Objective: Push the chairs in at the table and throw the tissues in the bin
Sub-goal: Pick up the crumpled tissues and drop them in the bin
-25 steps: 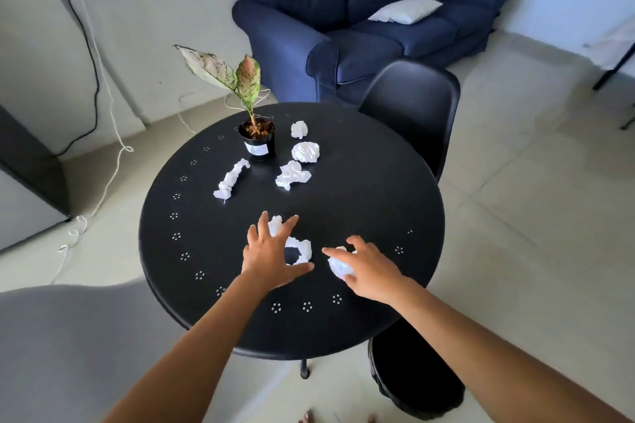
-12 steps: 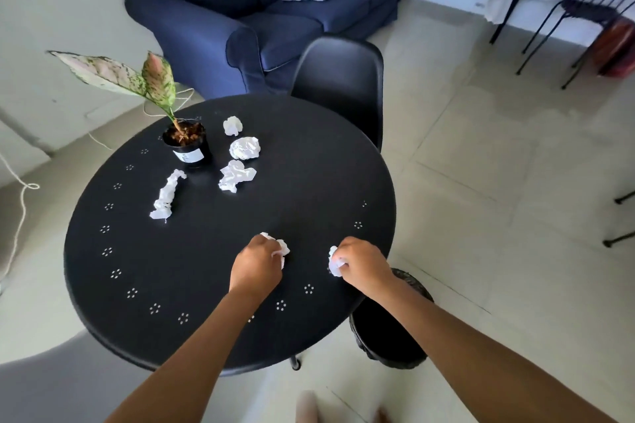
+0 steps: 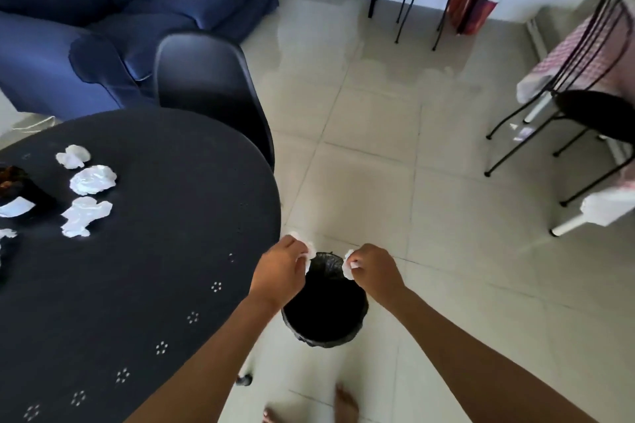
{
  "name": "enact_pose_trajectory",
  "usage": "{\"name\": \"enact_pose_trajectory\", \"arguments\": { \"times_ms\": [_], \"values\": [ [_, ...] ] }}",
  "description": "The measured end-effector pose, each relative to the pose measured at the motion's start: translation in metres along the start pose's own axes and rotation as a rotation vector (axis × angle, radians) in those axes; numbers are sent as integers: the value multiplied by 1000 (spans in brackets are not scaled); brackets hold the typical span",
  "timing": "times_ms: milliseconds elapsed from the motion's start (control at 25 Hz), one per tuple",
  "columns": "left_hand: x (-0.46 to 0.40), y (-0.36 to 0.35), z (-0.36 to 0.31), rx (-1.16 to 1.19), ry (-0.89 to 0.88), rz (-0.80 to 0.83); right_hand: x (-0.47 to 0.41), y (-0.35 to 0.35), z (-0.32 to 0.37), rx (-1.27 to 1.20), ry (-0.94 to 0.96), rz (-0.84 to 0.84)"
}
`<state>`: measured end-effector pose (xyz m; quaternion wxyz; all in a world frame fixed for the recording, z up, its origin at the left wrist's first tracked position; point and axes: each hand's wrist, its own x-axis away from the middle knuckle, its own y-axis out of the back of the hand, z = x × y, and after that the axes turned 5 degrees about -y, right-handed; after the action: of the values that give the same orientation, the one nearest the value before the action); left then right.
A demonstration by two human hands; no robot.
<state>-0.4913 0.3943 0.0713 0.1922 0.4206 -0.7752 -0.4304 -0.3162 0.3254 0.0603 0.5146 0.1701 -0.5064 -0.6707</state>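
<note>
My left hand [image 3: 280, 269] and my right hand [image 3: 374, 269] hover side by side over a black bin [image 3: 324, 309] on the floor beside the round black table [image 3: 154, 251]. Each fist is closed on a crumpled white tissue: one [image 3: 307, 251] pokes out of the left hand, another [image 3: 349, 263] out of the right. Three more crumpled tissues [image 3: 92, 178] lie on the table's left part, and a fourth shows at the left edge. A black shell chair [image 3: 209, 89] stands tucked against the table's far side.
A plant pot [image 3: 17, 196] sits at the table's left edge. A blue sofa [image 3: 103, 10] with a white cushion stands behind. Wire-frame chairs [image 3: 584, 106] and cloth-covered tables are at the right and far wall. My bare feet [image 3: 345, 403] stand on the tiled floor.
Both hands closed on tissues at the table's near edge, then carried them right, off the table, to above the bin. The view swung right.
</note>
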Motion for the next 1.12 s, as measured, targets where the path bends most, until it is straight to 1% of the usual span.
{"name": "enact_pose_trajectory", "arguments": {
  "times_ms": [80,240,520,640,840,1000,1120],
  "values": [
    [-2,-25,-8,-6,6,56,-6,-10,-22,-52,-69,24],
    [-1,-74,-2,-27,110,162,-29,-42,-54,-141,-156,109],
    [-5,-143,29,-33,257,285,-71,-113,-88,-255,-131,235],
    [-7,-160,41,-20,299,298,-76,-130,-103,-294,-124,237],
    [-18,-169,46,-27,281,311,-74,-133,-120,-253,-175,250],
    [-17,-168,45,-22,303,372,-72,-119,-120,-218,-188,205],
    [-17,-157,36,-50,276,404,-65,-101,-115,-218,-173,167]
  ]
}}
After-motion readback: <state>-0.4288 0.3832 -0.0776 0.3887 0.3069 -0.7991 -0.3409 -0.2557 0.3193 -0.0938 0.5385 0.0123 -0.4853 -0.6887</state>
